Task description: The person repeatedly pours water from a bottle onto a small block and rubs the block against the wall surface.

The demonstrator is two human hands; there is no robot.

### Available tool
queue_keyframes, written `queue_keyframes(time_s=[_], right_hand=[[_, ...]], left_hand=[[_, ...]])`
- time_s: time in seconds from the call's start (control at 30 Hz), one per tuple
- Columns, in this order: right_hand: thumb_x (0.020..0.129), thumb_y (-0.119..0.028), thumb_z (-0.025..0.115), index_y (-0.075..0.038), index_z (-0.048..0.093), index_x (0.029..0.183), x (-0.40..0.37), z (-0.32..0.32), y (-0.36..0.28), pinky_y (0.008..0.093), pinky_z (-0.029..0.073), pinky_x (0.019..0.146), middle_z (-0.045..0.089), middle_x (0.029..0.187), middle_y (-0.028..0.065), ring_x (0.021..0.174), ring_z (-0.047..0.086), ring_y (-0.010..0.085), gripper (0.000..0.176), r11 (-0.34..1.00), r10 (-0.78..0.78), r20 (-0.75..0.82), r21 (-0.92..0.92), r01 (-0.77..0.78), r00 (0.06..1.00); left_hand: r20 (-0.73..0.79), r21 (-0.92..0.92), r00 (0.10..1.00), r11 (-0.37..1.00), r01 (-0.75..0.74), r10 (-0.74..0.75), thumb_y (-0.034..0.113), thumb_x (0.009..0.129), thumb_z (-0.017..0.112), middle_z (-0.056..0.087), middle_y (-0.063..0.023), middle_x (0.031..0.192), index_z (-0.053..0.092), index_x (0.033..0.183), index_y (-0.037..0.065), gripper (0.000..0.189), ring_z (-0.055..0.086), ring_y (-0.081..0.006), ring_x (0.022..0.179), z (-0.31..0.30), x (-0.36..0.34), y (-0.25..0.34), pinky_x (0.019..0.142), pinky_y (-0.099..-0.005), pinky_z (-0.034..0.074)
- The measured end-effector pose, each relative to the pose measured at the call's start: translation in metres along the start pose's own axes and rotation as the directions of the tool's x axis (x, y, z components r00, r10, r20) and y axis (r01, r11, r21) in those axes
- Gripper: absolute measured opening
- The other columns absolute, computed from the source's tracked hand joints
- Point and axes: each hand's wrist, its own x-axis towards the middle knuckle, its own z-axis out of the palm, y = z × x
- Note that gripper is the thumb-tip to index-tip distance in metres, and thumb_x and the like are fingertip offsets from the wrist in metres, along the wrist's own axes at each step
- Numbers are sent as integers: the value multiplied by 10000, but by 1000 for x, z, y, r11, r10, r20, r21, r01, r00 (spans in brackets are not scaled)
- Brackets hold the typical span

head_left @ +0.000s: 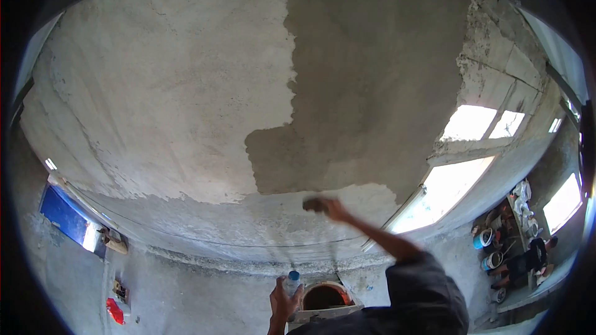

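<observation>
My left hand point(284, 301) is wrapped round a clear plastic bottle point(292, 280) with a blue cap, held upright at the bottom centre. My right hand point(335, 209) reaches out to the wall and grips a dark block-like object point(315, 205), too small to identify, near the lower edge of a darker, damp-looking plaster patch point(372, 74). Paler, dry-looking plaster point(174, 87) covers the wall to the left. Just right of the bottle, below me, is a round container point(349, 298) with dark contents.
Bright window openings point(444, 189) are at the right. Further right, a person point(534, 260) in dark clothes is beside several buckets point(483, 238). A blue door point(65, 211) stands at the far left, with a red item point(115, 311) on the floor below.
</observation>
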Motion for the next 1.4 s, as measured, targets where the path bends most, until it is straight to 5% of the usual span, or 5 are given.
queue_keyframes(time_s=[0.1,0.2,0.43,0.73,1.4], right_hand=[[876,-98,505,9,543,1136,-127,80,-26,338,511,745,622,993,148,864,618,215,284,127,724,196,905,-407,661],[909,-63,372,22,538,1065,-257,121,-7,468,497,844,595,1040,192,946,608,318,243,-553,710,615,789,-270,343],[864,-147,537,-57,536,1003,-368,94,-45,399,547,739,574,980,107,871,588,240,166,-390,907,412,901,-191,88],[803,2,623,-41,558,1079,-248,-39,-137,336,532,716,616,1000,70,882,620,203,286,-11,894,65,992,-123,443],[875,-202,514,-6,551,1077,-221,-27,-166,372,528,759,576,1042,112,925,585,248,284,-324,855,355,935,-145,379]], left_hand=[[-12,-26,1000,1000,-5,4,328,716,744,630,-219,822,468,1055,27,530,619,-409,781,6,-3,-3,666,-441,499],[20,26,998,998,-58,58,340,719,743,626,-221,815,464,1060,28,540,617,-414,774,11,-7,-4,651,-440,499],[169,-16,958,973,-232,231,363,746,721,631,-211,860,468,1093,46,534,624,-393,785,16,-5,21,655,-424,509],[287,-24,939,981,-192,191,336,754,720,619,-172,1004,454,1113,71,519,617,-357,909,10,-4,65,752,-411,508],[441,15,884,983,-181,156,318,745,726,629,-168,1012,440,1164,102,551,615,-352,933,1,-11,85,791,-412,494]])
